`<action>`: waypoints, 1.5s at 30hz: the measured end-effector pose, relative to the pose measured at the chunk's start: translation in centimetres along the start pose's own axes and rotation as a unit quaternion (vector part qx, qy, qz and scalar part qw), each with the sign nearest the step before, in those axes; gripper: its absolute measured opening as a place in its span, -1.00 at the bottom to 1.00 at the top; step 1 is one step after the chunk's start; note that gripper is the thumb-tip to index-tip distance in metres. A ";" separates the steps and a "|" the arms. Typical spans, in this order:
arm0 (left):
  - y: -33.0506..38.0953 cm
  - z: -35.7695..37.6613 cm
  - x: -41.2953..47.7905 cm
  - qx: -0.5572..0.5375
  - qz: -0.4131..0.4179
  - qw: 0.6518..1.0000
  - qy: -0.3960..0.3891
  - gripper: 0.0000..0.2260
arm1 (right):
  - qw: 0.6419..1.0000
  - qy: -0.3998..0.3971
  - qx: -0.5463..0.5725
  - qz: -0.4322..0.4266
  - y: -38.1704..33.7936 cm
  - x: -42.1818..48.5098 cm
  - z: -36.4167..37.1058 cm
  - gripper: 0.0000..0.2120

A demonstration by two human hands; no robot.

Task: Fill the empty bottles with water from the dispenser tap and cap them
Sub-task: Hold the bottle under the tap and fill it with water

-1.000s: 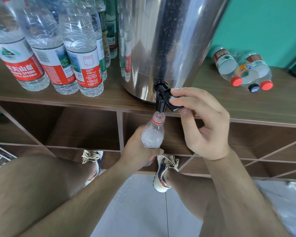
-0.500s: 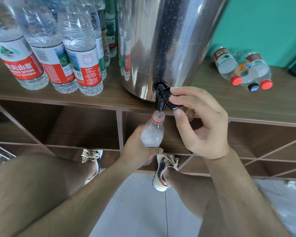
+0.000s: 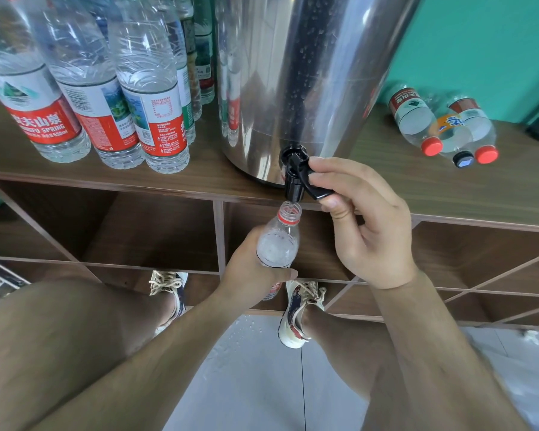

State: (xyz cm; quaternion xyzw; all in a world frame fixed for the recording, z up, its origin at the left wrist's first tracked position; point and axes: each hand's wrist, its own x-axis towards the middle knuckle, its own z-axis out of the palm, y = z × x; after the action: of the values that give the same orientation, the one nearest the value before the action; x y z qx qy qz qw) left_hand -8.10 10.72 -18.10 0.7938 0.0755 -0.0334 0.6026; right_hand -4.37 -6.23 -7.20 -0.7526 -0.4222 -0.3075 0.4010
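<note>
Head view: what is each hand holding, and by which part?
Left hand grips the open bottle around its body, mouth under the spout. Right hand pinches the black tap lever, fingers on top, thumb underneath.

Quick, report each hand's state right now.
Left hand: closed, gripping the uncapped bottle.
Right hand: closed, pinching the black tap lever.

Brown wooden shelf top point(image 3: 433, 188): one steel dispenser point(image 3: 293, 88), centre; cluster of upright labelled water bottles point(image 3: 150, 104), left; three capped bottles point(image 3: 417, 119) lying on their sides, right, touching one another.
</note>
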 end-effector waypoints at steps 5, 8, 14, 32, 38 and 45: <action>-0.1 0.0 0.0 0.000 0.001 1.000 -0.001 -0.30 | 1.000 -0.003 0.012 0.005 0.1 -0.1 0.1 -0.80; 0.0 -0.1 0.0 0.007 0.001 1.000 0.000 -0.30 | 1.000 -0.002 0.012 0.006 0.1 -0.1 0.1 -0.80; -0.1 0.0 0.0 0.004 0.001 1.000 0.000 -0.31 | 1.000 -0.003 0.005 0.010 0.0 -0.2 0.2 -0.80; -0.3 0.1 0.2 0.017 0.007 1.000 -0.001 -0.32 | 1.000 0.001 0.004 0.013 0.0 -0.1 0.2 -0.79; -0.1 0.0 0.1 0.019 0.006 1.000 -0.001 -0.32 | 1.000 0.003 0.004 0.009 0.0 -0.2 0.2 -0.80; -0.2 0.1 0.1 0.024 0.005 1.000 0.003 -0.31 | 1.000 0.001 0.005 0.010 0.0 -0.2 0.1 -0.80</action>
State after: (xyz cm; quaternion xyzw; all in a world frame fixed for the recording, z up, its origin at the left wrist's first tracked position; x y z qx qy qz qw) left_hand -8.02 10.68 -18.37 0.8086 0.0724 -0.0296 0.5831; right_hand -4.43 -6.17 -7.42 -0.7545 -0.4159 -0.3021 0.4081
